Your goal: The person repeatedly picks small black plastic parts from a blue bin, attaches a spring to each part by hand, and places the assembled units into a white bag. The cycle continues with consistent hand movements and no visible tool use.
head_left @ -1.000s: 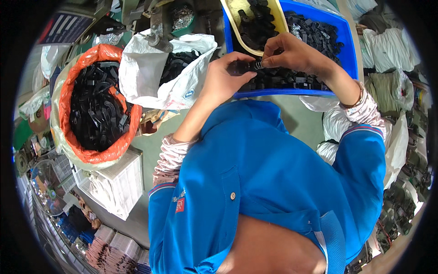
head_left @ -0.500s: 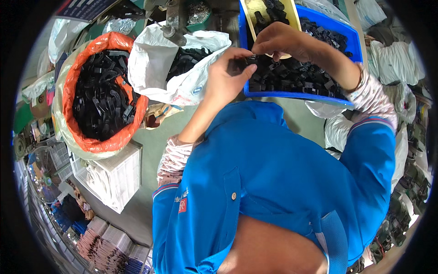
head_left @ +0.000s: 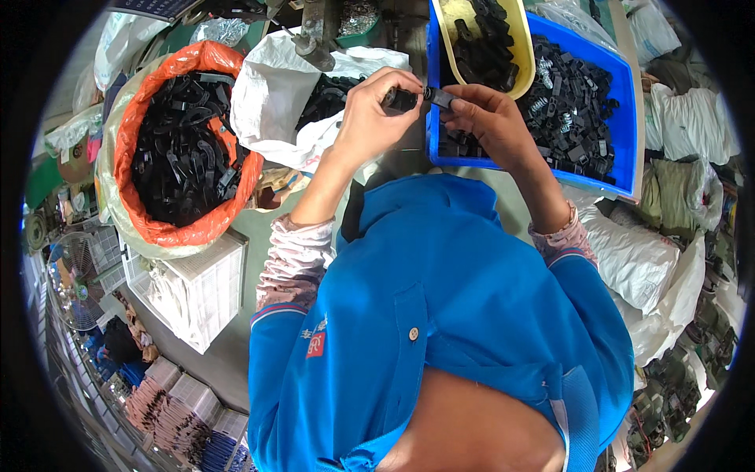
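My left hand [head_left: 370, 118] is closed round a dark plastic part [head_left: 403, 100], mostly covered by the fingers. My right hand [head_left: 495, 126] pinches a small black plastic block [head_left: 440, 97] between thumb and fingers. The block's left end meets or nearly meets the dark part; I cannot tell how they join. Just right of and beneath my right hand is a blue bin [head_left: 543, 175] of small black blocks, with several metal coil springs [head_left: 544, 71] on top. A yellow tray [head_left: 528, 55] with longer black parts rests over the bin's left side.
Left of my hands stands a white sack [head_left: 263, 102] holding black parts. Beyond it is an orange-lined bag [head_left: 130, 189] full of curved black pieces, above a white plastic crate [head_left: 208, 315]. A metal fixture [head_left: 314, 51] juts over the sack. White sacks [head_left: 637, 252] lie at the right.
My right hand has moved back from the yellow tray's near edge and now holds a small block against or near the left hand's part. Springs now show in the bin; the view has shifted slightly.
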Demonstrator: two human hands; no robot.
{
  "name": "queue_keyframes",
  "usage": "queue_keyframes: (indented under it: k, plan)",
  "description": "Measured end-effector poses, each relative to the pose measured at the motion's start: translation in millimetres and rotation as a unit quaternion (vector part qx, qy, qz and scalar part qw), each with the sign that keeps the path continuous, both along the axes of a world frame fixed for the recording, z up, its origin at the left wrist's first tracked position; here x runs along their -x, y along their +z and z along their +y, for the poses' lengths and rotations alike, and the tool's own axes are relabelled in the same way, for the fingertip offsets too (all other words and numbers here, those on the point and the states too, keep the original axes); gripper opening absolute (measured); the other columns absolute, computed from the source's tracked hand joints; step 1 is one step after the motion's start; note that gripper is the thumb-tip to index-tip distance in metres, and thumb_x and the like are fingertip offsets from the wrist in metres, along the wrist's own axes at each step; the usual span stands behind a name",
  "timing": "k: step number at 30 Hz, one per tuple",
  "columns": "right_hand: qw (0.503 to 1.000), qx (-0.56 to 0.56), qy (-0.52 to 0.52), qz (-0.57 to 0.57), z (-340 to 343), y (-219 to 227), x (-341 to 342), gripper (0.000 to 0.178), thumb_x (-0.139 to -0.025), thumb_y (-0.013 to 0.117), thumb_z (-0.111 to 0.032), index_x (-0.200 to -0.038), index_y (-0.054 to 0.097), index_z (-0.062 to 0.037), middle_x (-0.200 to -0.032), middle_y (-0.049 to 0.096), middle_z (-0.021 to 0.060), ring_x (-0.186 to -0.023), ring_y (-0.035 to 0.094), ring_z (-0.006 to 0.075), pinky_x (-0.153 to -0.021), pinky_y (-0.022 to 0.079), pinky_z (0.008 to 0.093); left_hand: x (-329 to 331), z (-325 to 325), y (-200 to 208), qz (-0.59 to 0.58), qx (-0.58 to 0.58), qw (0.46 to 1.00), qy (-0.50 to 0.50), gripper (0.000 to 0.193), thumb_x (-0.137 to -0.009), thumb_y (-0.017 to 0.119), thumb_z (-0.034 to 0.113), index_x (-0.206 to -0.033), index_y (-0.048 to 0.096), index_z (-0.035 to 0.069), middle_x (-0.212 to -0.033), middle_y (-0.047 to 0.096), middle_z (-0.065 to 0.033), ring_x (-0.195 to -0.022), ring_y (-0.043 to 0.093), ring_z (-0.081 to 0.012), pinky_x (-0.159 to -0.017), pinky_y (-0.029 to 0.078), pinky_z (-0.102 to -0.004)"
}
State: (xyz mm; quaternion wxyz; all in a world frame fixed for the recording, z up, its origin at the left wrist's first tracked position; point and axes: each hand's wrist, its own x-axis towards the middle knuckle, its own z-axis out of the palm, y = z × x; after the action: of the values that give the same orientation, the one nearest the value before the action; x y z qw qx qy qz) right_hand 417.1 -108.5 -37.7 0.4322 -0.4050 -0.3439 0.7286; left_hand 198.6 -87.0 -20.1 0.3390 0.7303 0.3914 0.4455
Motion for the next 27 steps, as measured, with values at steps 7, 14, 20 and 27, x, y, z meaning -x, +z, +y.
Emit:
queue_keyframes:
  k: [7,14,20,27]
  plan:
    - [0.974,-0.165,-0.029,-0.153,4.5,1.9,1.2,0.029,-0.091,0.068,-0.01,-0.116,0.064,0.0038,-0.099,0.07,0.0105,-0.084,0.069,0.0154,-0.079,0.056,0.0272,-13.8,-6.2,-20.1,-0.063,0.122,0.987,0.079,0.01,-0.081,0.072,0.002,-0.082,0.062,-0.001,-0.086,0.069,-0.0073,-0.077,0.067,-0.0139,-0.07,0.052,-0.0264]
    - [0.996,-0.062,-0.01,-0.058,9.4,-0.1,-3.1,0.032,-0.092,0.066,-0.012,-0.119,0.064,0.005,-0.1,0.07,0.0126,-0.087,0.068,0.0174,-0.082,0.056,0.0298,-12.3,-10.1,-19.3,-0.319,0.335,0.886,0.028,0.016,-0.088,0.071,0.009,-0.098,0.064,-0.001,-0.086,0.066,-0.0057,-0.074,0.065,-0.0121,-0.062,0.056,-0.0304]
    - [0.999,-0.011,0.005,0.044,16.0,4.6,-17.2,0.033,-0.095,0.063,-0.012,-0.123,0.06,0.0055,-0.102,0.068,0.0088,-0.091,0.065,0.0149,-0.081,0.054,0.0265,19.6,-14.4,-13.0,-0.515,0.502,0.683,-0.123,0.043,-0.099,0.049,0.03,-0.118,0.056,-0.008,-0.103,0.064,-0.0151,-0.099,0.061,-0.0253,-0.094,0.049,-0.0502]
    - [0.998,-0.025,0.022,0.044,24.0,4.9,-26.0,0.03,-0.096,0.062,-0.014,-0.12,0.06,0.0031,-0.1,0.066,0.007,-0.089,0.064,0.0133,-0.08,0.052,0.025,9.1,-33.7,-11.4,-0.273,0.394,0.877,0.034,0.029,-0.092,0.068,0.017,-0.113,0.055,0.003,-0.083,0.061,-0.0054,-0.064,0.057,-0.0129,-0.065,0.061,-0.0341]
